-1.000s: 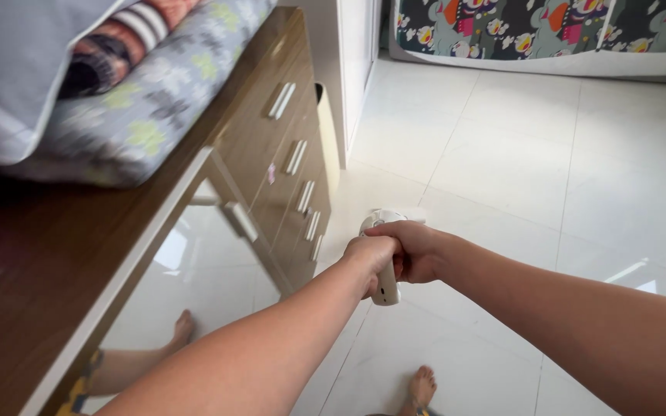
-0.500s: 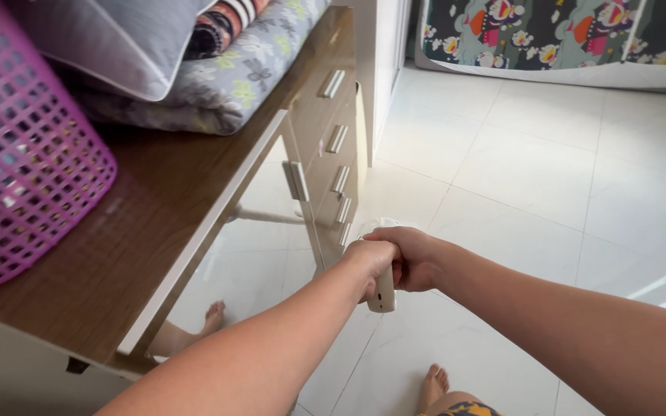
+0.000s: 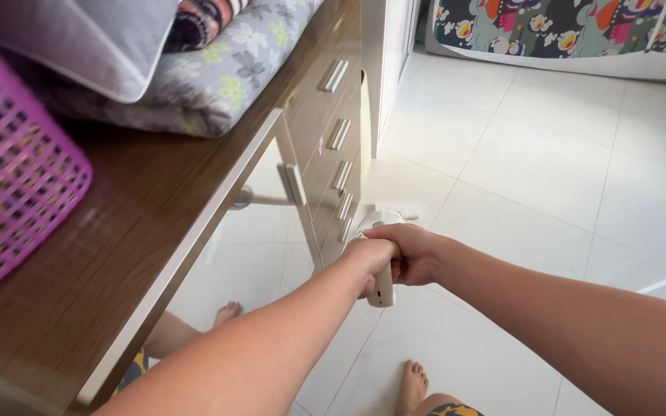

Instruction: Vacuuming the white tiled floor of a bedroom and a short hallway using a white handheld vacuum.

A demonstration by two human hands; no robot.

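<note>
Both my hands grip a white handle (image 3: 383,291) of a floor tool, held out in front of me above the tiled floor. My left hand (image 3: 370,258) wraps the handle from the left. My right hand (image 3: 414,250) closes over it from the right, touching the left. The tool's white head (image 3: 379,219) shows just beyond my knuckles, near the foot of the drawer unit. The shaft between handle and head is hidden by my hands.
A brown wooden desk (image 3: 117,254) runs along the left with a drawer unit (image 3: 329,146). On it sit a pink plastic basket (image 3: 9,169) and folded floral bedding (image 3: 202,69). White tiled floor (image 3: 549,169) stretches right. A patterned fabric (image 3: 572,27) hangs at the back. My bare feet (image 3: 408,385) are below.
My view has swung slightly, so the pink basket slid left and the desk shifted. My hands keep the same grip on the white handle and the tool's head shows more.
</note>
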